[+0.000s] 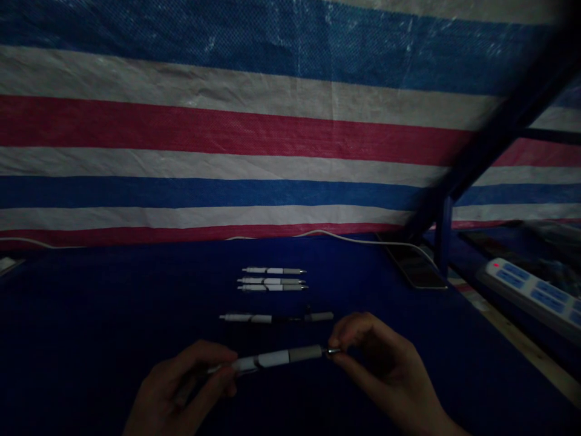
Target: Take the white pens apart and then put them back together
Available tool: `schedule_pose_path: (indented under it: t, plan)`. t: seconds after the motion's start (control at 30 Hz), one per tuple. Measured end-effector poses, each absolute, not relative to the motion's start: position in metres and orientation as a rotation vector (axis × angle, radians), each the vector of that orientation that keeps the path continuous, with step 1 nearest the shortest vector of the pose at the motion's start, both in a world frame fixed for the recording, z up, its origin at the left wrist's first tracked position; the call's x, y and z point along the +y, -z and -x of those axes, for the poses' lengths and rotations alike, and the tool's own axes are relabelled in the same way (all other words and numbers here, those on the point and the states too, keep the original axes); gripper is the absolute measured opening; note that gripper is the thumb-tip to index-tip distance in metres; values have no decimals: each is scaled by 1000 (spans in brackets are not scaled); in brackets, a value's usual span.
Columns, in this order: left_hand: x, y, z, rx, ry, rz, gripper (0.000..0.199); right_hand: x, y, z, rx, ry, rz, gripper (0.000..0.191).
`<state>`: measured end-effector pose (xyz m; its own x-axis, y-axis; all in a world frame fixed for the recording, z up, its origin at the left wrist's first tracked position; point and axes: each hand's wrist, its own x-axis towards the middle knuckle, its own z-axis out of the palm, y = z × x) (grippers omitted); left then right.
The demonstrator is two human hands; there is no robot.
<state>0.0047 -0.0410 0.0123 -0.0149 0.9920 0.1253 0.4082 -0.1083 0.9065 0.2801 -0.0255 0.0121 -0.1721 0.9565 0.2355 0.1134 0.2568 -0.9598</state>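
A white pen with a grey grip (276, 358) is held near its clip end by my left hand (190, 381), fingers closed round it. My right hand (381, 363) pinches a small shiny metal tip (333, 350) at the pen's front end, where a thin refill point shows. Just beyond lies a pen in parts: a white barrel (254, 318) with a dark refill, and a separate grey grip (319, 316) to its right. Farther back, three assembled pens (275, 281) lie side by side, pointing right.
The blue table (113, 303) runs back to a striped sheet (272, 133). A phone (415, 263) with a white cable lies at the back right. A power strip (531, 290) is at the far right, near a dark slanted metal frame (490, 151).
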Motion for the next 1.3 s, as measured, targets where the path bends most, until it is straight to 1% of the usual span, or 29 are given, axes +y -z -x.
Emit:
schedule_pose_path:
  t: [0.1,0.27,0.4,0.6,0.77,0.87,1.0,1.17,1.23,1.27,1.3]
  plan:
    - [-40,-11,-4,1464,-1074,-1612,6,-27,-11,-278,-1583,-1017,1029,17]
    - [-38,-4,2,1323,-938,-1862,8,-26,-8,-277,-1676,-860,1114,16]
    - [-41,-2,4,1283,-859,-1928,10,-26,-9,-278,-1759,-811,1166,16]
    - [-42,-2,2,1283,-883,-1976,11,-29,-9,-280,-1918,-711,1144,19]
    - [-40,-2,-1,1270,-890,-2022,13,-30,-9,-280,-1970,-735,1132,19]
    - [-42,0,0,1252,-964,-2065,17,-33,-9,-280,-1999,-765,1173,17]
    - [-43,1,4,1265,-993,-2071,19,-37,-13,-281,-1921,-1005,1230,18]
    - [-38,-4,5,1280,-981,-1942,12,-34,-15,-282,-1783,-1283,1080,17]
    - [-38,-6,2,1267,-986,-1898,12,-32,-13,-283,-1761,-1290,1125,9]
    - [-38,-7,1,1263,-993,-1885,12,-32,-12,-283,-1779,-1248,1160,8]
    - [-39,-7,0,1265,-1007,-1872,12,-31,-11,-284,-1824,-1181,1180,10]
